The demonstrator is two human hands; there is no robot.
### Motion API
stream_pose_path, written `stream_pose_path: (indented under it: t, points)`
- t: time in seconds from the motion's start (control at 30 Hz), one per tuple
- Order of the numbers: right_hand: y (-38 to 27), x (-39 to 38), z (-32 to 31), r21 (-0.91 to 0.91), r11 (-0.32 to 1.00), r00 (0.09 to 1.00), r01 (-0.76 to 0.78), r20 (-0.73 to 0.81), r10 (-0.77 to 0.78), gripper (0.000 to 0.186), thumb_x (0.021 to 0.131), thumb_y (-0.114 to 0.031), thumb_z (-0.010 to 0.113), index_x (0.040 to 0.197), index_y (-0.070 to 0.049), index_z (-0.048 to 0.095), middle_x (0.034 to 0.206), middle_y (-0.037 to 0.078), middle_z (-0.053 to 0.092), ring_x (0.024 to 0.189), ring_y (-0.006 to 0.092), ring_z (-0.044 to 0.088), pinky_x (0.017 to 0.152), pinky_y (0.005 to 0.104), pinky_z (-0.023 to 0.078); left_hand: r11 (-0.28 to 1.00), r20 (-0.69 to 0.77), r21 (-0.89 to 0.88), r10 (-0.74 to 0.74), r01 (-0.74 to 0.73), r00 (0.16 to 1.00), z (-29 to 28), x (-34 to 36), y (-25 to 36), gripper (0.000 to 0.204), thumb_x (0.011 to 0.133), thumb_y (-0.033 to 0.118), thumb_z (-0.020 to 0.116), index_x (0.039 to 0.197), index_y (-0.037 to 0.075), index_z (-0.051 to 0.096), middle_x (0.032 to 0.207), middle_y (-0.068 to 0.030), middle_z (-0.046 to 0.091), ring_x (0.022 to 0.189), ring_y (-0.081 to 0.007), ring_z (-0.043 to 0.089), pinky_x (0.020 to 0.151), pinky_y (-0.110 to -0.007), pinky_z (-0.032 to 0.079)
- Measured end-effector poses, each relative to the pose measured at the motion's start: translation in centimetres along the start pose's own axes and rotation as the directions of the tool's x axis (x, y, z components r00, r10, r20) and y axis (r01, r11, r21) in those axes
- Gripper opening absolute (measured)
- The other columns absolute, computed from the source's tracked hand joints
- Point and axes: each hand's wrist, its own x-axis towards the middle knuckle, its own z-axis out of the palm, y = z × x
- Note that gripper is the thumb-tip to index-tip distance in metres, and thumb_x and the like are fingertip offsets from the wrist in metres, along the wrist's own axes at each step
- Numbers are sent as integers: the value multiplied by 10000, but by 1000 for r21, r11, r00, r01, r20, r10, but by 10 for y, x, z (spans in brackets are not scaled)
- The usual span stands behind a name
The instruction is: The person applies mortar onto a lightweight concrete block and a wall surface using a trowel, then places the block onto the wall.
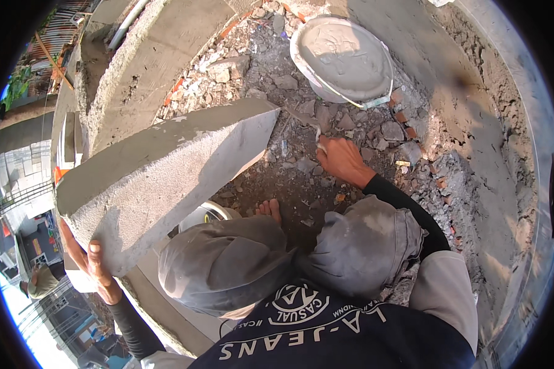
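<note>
A long pale concrete block (172, 178) slants across the left side, with wet grey mortar (160, 138) along its upper face. My left hand (95, 264) grips its near left end, thumb on the front side and fingers partly hidden behind. In front of my knees, my right hand (345, 161) is closed round the handle of a trowel (305, 118). The grey blade points toward the block's far right end and blends with the rubble, so I cannot tell whether they touch. Beyond this hand stands a white bucket (317, 86) full of wet mortar (345, 58).
Broken masonry rubble (283, 80) covers the ground ahead. A mortared wall (480, 141) curves along the right, and a rough ledge (148, 74) runs at the far left. Behind the block sits a partly hidden white bucket (206, 214). Another person (42, 280) is far below on the left.
</note>
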Motion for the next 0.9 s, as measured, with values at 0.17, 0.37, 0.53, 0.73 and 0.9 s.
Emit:
stream_pose_path:
  t: [0.17,0.37,0.53,0.73,0.9]
  points:
    - [-2,50,-17,121,993,993,-4,115,-10,277,881,-227,585,933,39,639,822,291,667,807,474,662,750,548,525,998,16,-62,3,-2,1000,6,6,6,1063,769,643,709,1529,-3,340,1526,-198,397,1387,-316,391,1146,-474,279]
    - [-95,26,-38,238,909,924,342,91,-371,283,908,-211,608,1021,45,651,833,288,659,735,436,656,678,483,512,999,53,-34,0,2,999,9,9,19,1097,727,678,708,1511,-9,366,1474,-192,451,1332,-307,450,1120,-442,316]
    - [-116,27,-93,520,670,805,530,-60,-591,350,931,-204,622,1191,29,656,935,267,677,578,301,639,625,429,503,998,77,-56,21,-16,997,12,16,24,1122,705,622,759,1526,-11,330,1453,-210,470,1323,-307,460,1122,-431,317]
    - [-111,68,-51,337,837,896,431,-48,-441,328,930,-267,570,1032,30,663,805,255,659,766,418,659,705,470,516,997,71,-52,66,-62,995,12,18,19,1112,695,617,764,1505,-22,351,1343,-216,552,1224,-300,548,1057,-431,399]
    - [-171,28,-105,392,793,831,467,111,-545,291,928,-238,581,1046,23,633,811,252,656,805,439,647,703,498,505,996,65,-91,21,-15,998,13,16,17,1112,692,625,760,1498,-27,360,1335,-209,558,1219,-302,552,1054,-432,400]
